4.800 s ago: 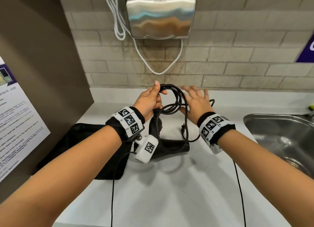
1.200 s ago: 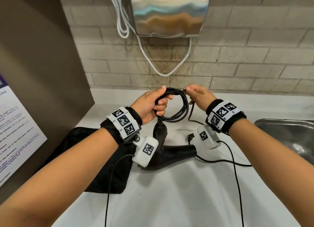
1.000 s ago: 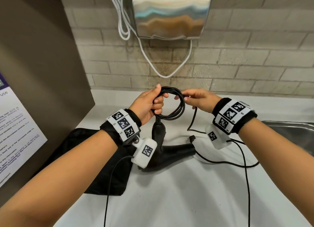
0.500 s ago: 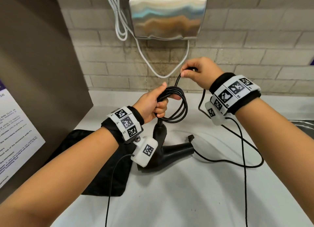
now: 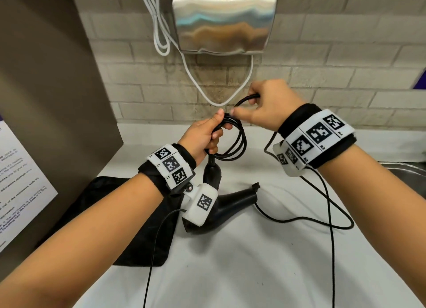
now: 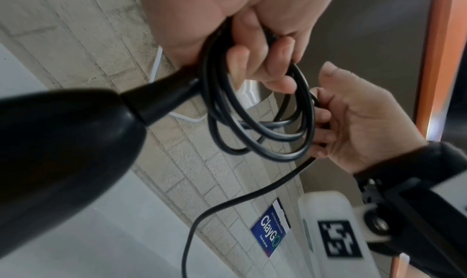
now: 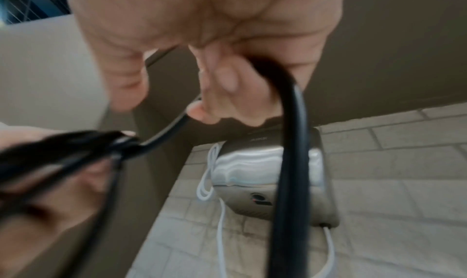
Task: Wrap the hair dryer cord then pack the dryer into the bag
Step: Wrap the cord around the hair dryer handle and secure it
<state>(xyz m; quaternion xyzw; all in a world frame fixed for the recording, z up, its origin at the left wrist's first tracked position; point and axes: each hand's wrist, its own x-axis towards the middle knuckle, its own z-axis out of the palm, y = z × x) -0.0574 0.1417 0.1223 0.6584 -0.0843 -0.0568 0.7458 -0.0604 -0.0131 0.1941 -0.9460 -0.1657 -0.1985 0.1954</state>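
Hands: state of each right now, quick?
Left hand: closed around the coiled loops of the dryer cord.
Right hand: closed, pinching the loose stretch of the same cord.

Black cord [image 5: 232,144] hangs in several loops from the left hand's [image 5: 202,138] grip, its free run pinched by the right hand [image 5: 267,107]. The black hair dryer [image 5: 221,204] lies below that grip, beside the flat black bag [image 5: 129,220].

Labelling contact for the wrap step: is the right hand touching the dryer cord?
Touching. In the head view the right hand has its fingers curled round the cord; the right wrist view shows the cord running out of the curled fingers.
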